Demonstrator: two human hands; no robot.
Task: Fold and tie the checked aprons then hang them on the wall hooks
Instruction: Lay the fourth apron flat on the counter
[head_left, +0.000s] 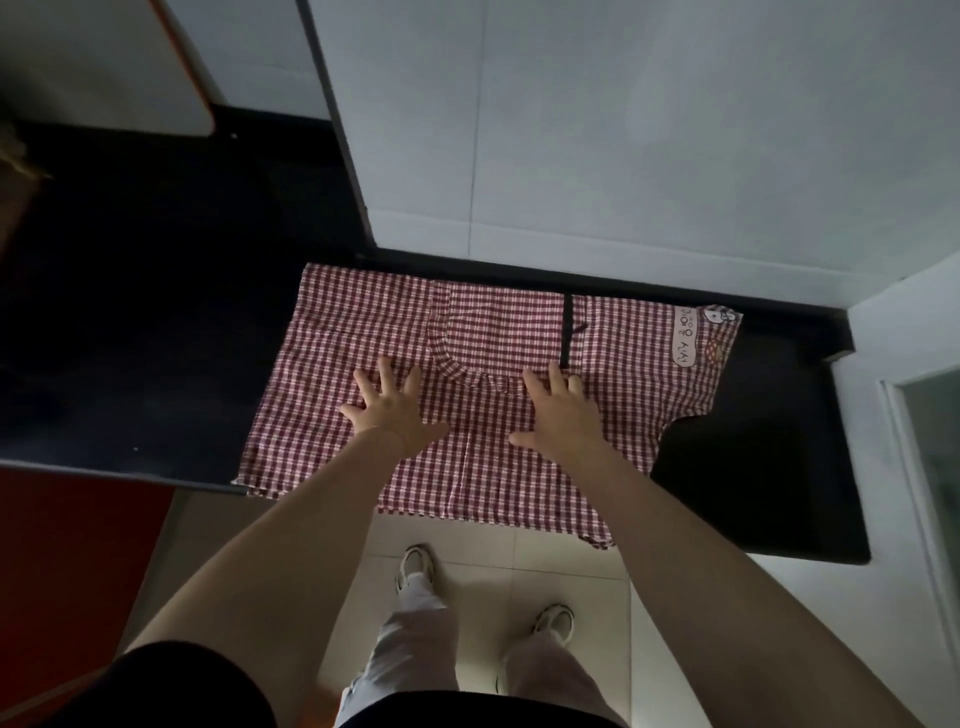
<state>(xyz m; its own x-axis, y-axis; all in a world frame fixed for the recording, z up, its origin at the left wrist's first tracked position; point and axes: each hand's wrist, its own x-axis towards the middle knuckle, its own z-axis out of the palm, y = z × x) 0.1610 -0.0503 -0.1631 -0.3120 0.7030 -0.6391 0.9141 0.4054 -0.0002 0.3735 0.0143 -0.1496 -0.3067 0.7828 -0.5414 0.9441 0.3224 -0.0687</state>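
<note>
A red-and-white checked apron (498, 457) lies spread flat on a black countertop (156, 312), its near edge hanging slightly over the counter's front. A rounded pocket or bib panel (493, 332) and a black strap (567, 332) show on its far half, and a pink cartoon label (691, 343) sits at its right corner. My left hand (389, 405) presses flat on the cloth left of centre, fingers spread. Right of centre, my right hand (563, 410) also presses flat, fingers straight, just below the strap's end. No wall hooks are visible.
A pale wall (623, 130) rises directly behind the counter. A white board with an orange edge (171, 78) sits at the far left. A red cabinet front (67, 571) is below left. My shoes (415, 566) stand on a tiled floor.
</note>
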